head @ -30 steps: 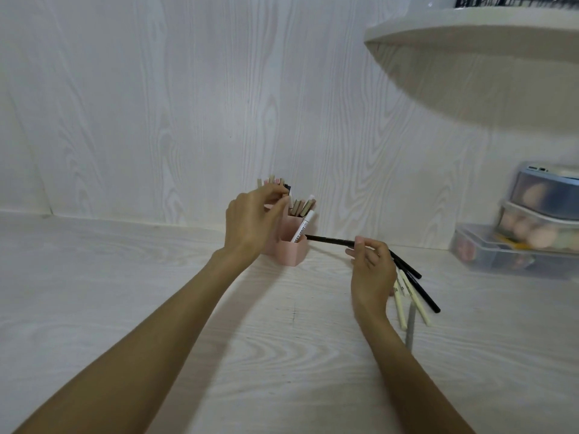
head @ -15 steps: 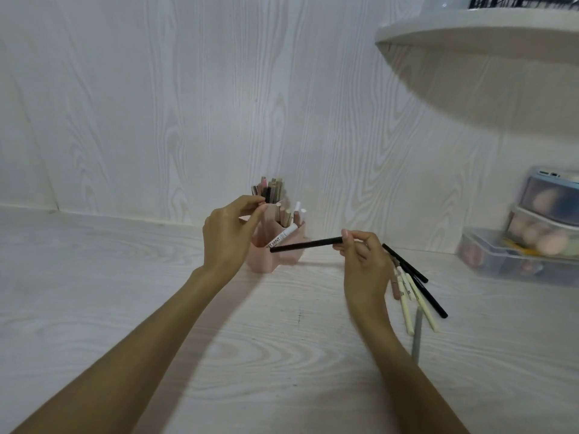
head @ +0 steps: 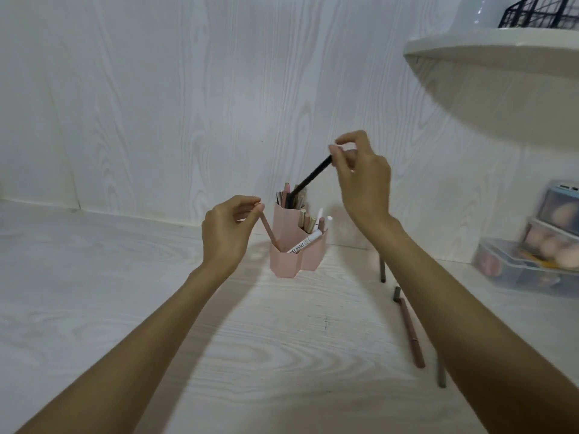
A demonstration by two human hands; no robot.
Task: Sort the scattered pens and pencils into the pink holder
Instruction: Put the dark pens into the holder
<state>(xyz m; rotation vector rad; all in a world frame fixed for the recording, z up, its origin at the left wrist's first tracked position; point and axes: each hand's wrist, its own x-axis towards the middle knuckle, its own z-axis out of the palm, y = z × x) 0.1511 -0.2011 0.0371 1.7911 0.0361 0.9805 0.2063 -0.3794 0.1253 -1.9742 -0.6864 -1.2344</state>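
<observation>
The pink holder (head: 286, 264) stands on the white wood-grain table by the wall, with several pens and pencils in its compartments. My left hand (head: 227, 234) pinches the top of a pink pencil (head: 269, 230) whose lower end sits in the front left compartment. My right hand (head: 363, 180), raised above the holder, pinches the top of a black pen (head: 311, 178) whose tip dips into the tall back compartment. A white marker (head: 305, 242) leans out of the holder's front. On the table to the right lie a brown pencil (head: 411, 332) and grey pens (head: 382, 270), partly hidden by my right forearm.
Clear plastic boxes (head: 529, 270) holding rounded sponges stand stacked at the right by the wall. A white rounded shelf (head: 488, 54) with a black wire basket (head: 539, 10) juts out overhead at the upper right.
My right hand has lifted the black pen from level to tilted, tip down into the holder's back compartment. My left hand now holds a pink pencil in the front compartment. The view has shifted.
</observation>
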